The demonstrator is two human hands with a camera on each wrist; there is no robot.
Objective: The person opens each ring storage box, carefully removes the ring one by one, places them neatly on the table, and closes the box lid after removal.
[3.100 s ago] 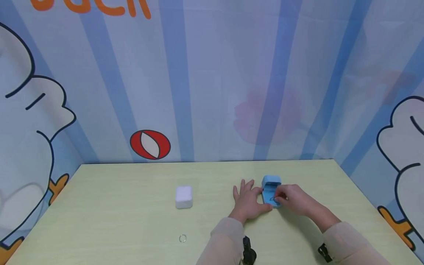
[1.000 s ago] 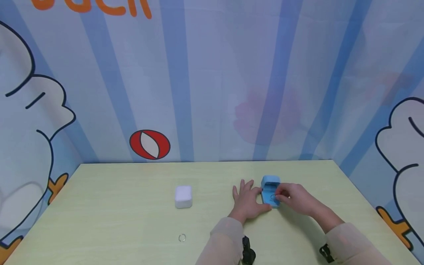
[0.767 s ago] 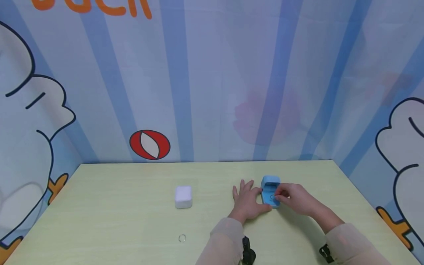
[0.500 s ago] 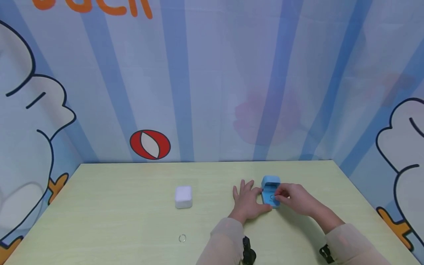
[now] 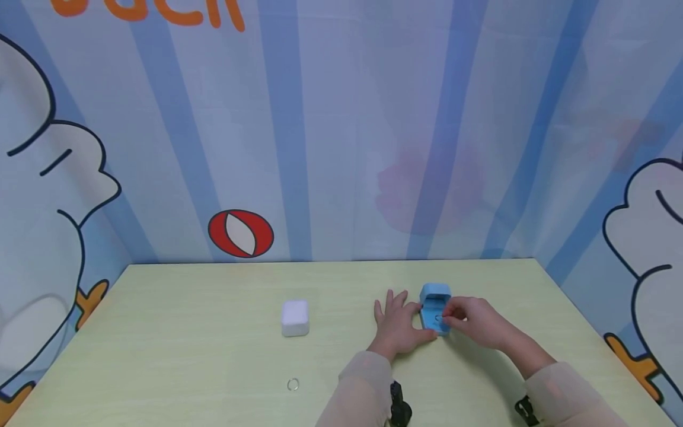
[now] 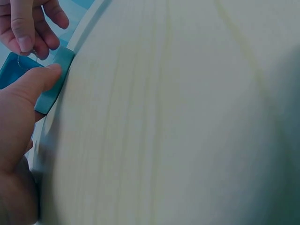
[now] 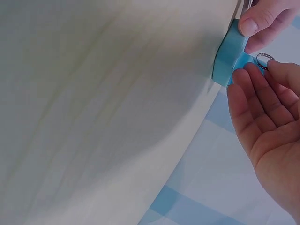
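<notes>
A small blue ring box (image 5: 435, 290) stands on the table with its lid up. My left hand (image 5: 397, 332) steadies it from the left, thumb at its front edge and index finger at its back left side; the other fingers are spread. In the left wrist view the thumb (image 6: 40, 79) presses on the box's front wall (image 6: 58, 77). My right hand (image 5: 475, 323) pinches a thin ring (image 7: 264, 55) between thumb and index finger, over the inside of the box. The ring's lower part overlaps the blue insert.
A closed pale lilac box (image 5: 295, 318) stands left of the hands. Another silver ring (image 5: 293, 384) lies on the table (image 5: 187, 338) nearer the front. A striped cartoon backdrop (image 5: 352, 148) rises behind the table's back edge and along both sides.
The right fingertips and the ring have shifted only slightly over the box. My left hand, the blue box, the lilac box and the loose ring stay in place.
</notes>
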